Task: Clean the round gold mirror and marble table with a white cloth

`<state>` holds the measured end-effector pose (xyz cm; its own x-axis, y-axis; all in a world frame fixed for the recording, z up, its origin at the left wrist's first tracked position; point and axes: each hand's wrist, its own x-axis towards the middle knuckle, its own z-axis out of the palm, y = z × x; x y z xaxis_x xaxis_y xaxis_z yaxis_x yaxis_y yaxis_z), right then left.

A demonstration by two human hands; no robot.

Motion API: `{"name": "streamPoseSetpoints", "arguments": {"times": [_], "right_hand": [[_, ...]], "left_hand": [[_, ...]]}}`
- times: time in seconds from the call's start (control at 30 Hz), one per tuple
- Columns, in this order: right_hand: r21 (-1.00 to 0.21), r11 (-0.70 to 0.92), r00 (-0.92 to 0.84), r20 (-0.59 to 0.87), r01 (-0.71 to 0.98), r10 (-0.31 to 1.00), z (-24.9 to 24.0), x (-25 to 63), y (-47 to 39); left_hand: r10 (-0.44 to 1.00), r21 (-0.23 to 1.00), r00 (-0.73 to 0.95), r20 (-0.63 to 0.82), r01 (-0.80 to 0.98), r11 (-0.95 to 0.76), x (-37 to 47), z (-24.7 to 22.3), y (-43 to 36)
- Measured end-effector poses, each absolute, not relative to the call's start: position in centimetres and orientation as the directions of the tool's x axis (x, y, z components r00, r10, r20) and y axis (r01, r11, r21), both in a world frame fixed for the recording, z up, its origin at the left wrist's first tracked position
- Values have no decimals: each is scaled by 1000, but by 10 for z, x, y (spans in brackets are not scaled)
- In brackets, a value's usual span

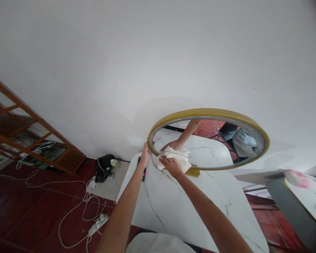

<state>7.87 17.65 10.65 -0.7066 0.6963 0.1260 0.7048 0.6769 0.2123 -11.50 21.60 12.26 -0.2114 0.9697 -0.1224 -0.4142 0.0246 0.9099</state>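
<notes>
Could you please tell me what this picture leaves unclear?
In the head view:
- Grip of the left hand on the mirror: too small.
- Surface beneath the white cloth: covered by it.
- Dark strip on the table: partly behind the left forearm.
- Shelf contents: blurred, cut by the left edge.
- Pink and white item: cut by right edge.

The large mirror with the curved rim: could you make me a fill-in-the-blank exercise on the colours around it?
The large, curved-rim mirror has an outer frame coloured ____.
The person's right hand presses on a crumpled cloth coloured ____.
The glossy floor tiles are dark ____.

Missing words: gold; white; red.
</notes>
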Motion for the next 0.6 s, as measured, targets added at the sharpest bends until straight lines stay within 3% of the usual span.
{"name": "streamPoseSetpoints", "arguments": {"times": [0.23, 0.37, 0.47, 0.6], "right_hand": [[143, 631, -634, 364, 762, 682, 175, 48, 184], [133, 617, -605, 434, 776, 668, 190, 41, 187], [125, 654, -642, 395, 746, 657, 172, 42, 188], [24, 656, -649, 178, 754, 740, 123, 54, 183]], "left_hand": [[970, 876, -215, -109, -482, -8, -111, 123, 217], [967, 902, -240, -82, -431, -31, -113, 119, 217], [972, 900, -220, -81, -436, -23, -112, 119, 216], [969, 921, -232, -80, -388, -17, -112, 123, 214]]}}
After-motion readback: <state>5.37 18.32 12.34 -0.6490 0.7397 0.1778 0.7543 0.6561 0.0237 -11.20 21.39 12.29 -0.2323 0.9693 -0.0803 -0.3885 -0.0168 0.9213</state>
